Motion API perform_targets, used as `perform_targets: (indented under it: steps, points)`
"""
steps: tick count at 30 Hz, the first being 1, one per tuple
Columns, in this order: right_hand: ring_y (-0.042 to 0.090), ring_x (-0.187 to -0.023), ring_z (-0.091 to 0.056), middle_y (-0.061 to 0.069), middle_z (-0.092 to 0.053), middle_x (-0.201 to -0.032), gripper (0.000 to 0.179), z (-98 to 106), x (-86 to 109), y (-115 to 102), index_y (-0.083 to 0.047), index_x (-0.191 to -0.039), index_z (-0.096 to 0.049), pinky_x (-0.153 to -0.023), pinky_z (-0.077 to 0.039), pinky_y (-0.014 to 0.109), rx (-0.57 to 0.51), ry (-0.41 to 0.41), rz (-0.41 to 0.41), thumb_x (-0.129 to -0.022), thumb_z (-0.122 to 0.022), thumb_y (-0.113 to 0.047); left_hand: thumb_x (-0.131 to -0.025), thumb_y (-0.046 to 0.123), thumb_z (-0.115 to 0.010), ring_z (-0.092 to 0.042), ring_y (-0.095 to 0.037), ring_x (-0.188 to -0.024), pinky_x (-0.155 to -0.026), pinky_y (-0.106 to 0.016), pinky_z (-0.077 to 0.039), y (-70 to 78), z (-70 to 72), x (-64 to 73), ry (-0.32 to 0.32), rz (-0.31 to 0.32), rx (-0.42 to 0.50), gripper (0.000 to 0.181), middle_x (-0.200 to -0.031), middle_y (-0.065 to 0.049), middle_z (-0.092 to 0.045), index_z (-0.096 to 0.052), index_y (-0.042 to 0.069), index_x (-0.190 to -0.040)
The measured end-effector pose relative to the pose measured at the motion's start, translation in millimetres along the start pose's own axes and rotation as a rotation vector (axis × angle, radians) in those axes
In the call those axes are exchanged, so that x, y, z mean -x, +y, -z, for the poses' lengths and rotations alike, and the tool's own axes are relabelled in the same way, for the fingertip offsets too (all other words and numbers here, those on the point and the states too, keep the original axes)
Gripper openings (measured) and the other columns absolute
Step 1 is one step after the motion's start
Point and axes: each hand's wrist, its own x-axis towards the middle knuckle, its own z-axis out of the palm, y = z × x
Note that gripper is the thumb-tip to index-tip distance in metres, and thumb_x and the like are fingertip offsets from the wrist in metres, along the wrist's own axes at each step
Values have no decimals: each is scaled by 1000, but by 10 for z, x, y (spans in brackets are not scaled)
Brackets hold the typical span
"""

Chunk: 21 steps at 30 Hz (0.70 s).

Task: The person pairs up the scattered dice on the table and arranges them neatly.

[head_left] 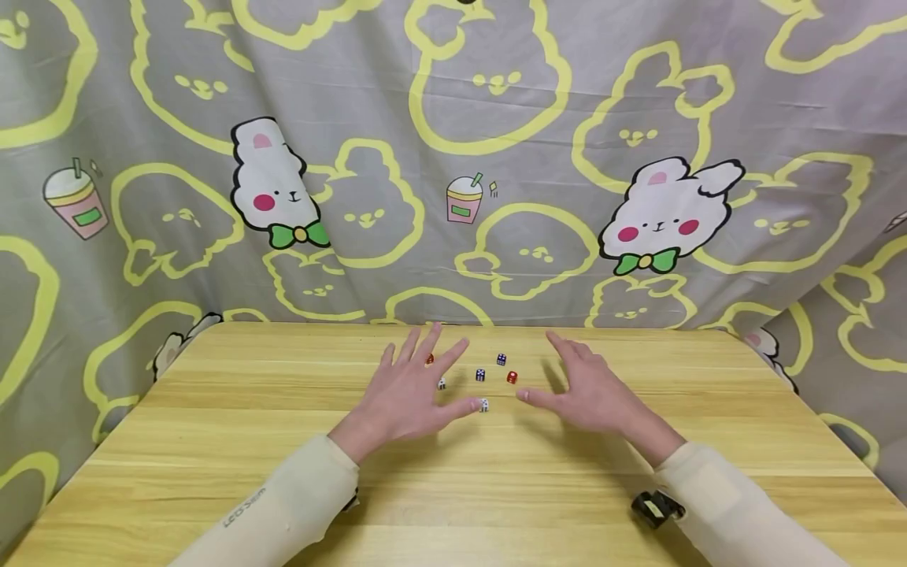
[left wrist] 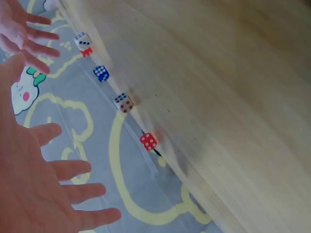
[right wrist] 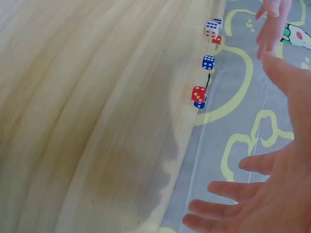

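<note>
Several small dice lie loosely grouped on the wooden table (head_left: 425,488) in the head view. Between the hands are a blue die (head_left: 480,375), another blue die (head_left: 501,359) behind it and a red die (head_left: 512,377). A white die (head_left: 485,405) shows just beside the left thumb tip. My left hand (head_left: 407,394), fingers spread, partly covers a second red die (head_left: 429,359) and a second white die (head_left: 442,384). To the right of the dice, my right hand (head_left: 598,390) has its fingers extended and thumb pointing inward. Neither hand holds anything.
A grey curtain (head_left: 383,283) with yellow cartoon outlines hangs along the table's back edge and around both sides. A black device (head_left: 655,508) is strapped near the right wrist, over the light sleeve (head_left: 737,504).
</note>
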Motion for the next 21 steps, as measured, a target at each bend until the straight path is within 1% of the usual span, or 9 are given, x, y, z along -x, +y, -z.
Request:
perform_targets:
  steps: [3, 6, 10, 13, 16, 21]
  points:
    - [58, -151, -36, 34, -32, -167, 109, 24, -22, -4, -5, -168, -24, -119, -36, 73, -75, -30, -5, -92, -71, -68, -94, 83, -49, -14, -40, -166, -129, -71, -18, 37, -12, -14, -16, -22, 10, 89, -180, -7, -13, -26, 40, -168]
    - [54, -149, -42, 31, -37, -166, 101, 38, -52, -13, -2, -166, -29, -119, -38, 70, -129, -54, -8, -95, -71, -62, -96, 80, -50, -19, -39, -165, -129, -70, -19, 69, -23, -30, -39, -42, 13, 87, -180, -7, -16, -28, 37, -168]
    - [48, -140, -55, 27, -50, -159, 87, 31, -92, -30, -3, -161, -40, -112, -49, 63, -185, -78, -17, -98, -71, -54, -98, 74, -53, -26, -39, -163, -129, -69, -21, 105, -41, -49, -60, -76, 18, 84, -179, -7, -22, -31, 32, -168]
    - [43, -133, -63, 24, -59, -152, 77, 13, -119, -44, -5, -158, -48, -107, -54, 57, -224, -83, -38, -98, -74, -47, -99, 71, -55, -30, -40, -162, -129, -68, -23, 132, -48, -64, -71, -114, 29, 84, -177, -7, -26, -32, 28, -168]
    - [39, -126, -68, 23, -65, -144, 71, -7, -143, -62, -4, -153, -53, -103, -58, 53, -250, -80, -47, -97, -77, -40, -100, 69, -56, -31, -40, -161, -128, -66, -26, 160, -55, -81, -88, -143, 44, 84, -176, -7, -29, -32, 26, -168]
    - [35, -120, -72, 18, -73, -132, 62, -36, -191, -91, -2, -145, -61, -102, -58, 50, -258, -76, -57, -95, -80, -33, -101, 67, -57, -34, -40, -160, -128, -67, -28, 204, -71, -116, -115, -171, 63, 82, -175, -7, -32, -34, 24, -167]
